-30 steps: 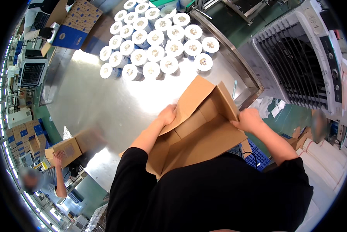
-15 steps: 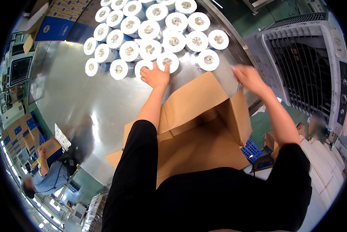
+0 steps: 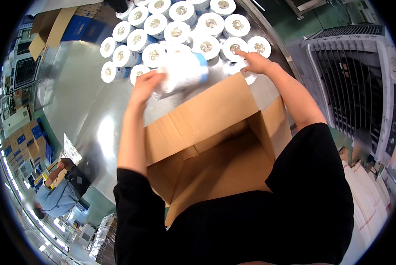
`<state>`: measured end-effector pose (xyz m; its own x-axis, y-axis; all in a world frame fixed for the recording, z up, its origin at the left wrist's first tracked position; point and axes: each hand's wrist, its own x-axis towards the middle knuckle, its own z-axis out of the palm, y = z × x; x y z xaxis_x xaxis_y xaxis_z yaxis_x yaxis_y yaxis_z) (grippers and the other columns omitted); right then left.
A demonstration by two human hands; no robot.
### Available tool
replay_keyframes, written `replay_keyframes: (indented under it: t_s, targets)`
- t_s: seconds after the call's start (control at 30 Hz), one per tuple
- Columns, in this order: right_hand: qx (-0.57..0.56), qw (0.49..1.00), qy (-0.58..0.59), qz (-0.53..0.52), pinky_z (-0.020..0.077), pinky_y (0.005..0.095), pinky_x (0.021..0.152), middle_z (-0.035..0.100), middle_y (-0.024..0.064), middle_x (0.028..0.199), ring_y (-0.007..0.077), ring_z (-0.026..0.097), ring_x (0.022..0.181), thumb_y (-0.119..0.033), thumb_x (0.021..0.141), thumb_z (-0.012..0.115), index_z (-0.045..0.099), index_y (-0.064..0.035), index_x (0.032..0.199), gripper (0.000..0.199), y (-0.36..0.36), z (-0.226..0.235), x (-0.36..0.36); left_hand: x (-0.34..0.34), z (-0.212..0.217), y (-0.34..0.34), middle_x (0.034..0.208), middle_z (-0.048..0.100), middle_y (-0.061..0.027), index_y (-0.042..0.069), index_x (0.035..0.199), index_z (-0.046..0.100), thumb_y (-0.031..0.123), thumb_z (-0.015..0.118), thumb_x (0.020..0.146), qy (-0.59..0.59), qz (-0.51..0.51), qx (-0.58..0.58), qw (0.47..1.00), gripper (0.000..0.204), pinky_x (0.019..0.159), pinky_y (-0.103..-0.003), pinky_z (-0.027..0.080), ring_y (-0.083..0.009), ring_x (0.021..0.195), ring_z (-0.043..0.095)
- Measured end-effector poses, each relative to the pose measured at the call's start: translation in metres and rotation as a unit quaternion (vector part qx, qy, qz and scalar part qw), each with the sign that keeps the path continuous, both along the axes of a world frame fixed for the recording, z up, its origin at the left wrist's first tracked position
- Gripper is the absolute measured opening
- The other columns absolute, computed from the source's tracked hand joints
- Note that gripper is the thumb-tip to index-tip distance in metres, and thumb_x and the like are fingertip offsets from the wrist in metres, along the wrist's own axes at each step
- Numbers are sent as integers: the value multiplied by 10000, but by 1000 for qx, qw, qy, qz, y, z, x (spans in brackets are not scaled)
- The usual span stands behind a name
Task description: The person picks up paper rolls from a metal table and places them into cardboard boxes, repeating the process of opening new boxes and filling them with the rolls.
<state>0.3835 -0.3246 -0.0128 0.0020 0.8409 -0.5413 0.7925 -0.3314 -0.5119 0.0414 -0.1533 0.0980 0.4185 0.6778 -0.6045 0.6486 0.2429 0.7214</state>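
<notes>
An open brown cardboard box (image 3: 206, 119) stands in front of me, its flaps folded outward and its inside showing no contents. Beyond it, several white plastic-wrapped rolls (image 3: 154, 55) with bluish sides stand in rows on a metal table. My left hand (image 3: 147, 86) is closed on the end of a wrapped roll (image 3: 182, 73) tipped onto its side, blurred by motion, a blue band at its right. My right hand (image 3: 257, 62) reaches past the box's far right corner. Its fingers are spread over a front-right roll (image 3: 250, 78), partly covering it.
The shiny metal table (image 3: 92, 101) extends leftward, with another open carton (image 3: 52, 28) at its far left. A large grey air cooler (image 3: 352, 75) stands on the right. At lower left a co-worker (image 3: 61, 194) handles something. White stacked sheets (image 3: 361, 198) lie at lower right.
My left hand has moved left from the tops of the front rolls, tipping a roll over. My right hand has moved left from beside the box onto the rolls. My view has shifted slightly.
</notes>
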Motion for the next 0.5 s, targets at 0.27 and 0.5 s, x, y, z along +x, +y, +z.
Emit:
replay_keyframes:
  t_s: [0.27, 0.5]
  targets:
    - [99, 976, 113, -158, 489, 277, 694, 682, 140, 836, 145, 630, 746, -76, 716, 740, 462, -14, 1308, 657, -21, 106, 19, -168, 134, -93, 1121, 611, -131, 51, 1073, 638, 227, 621, 836, -244, 208, -93, 943, 296, 871, -357, 466, -232, 1015, 584]
    - [400, 895, 22, -195, 504, 243, 668, 691, 86, 860, 98, 621, 759, -39, 767, 718, 416, 5, 1338, 648, -61, 279, -21, -144, 48, -213, 951, 622, -125, 109, 869, 720, 224, 672, 739, 239, -302, 213, 898, 180, 806, -402, 451, -281, 974, 556]
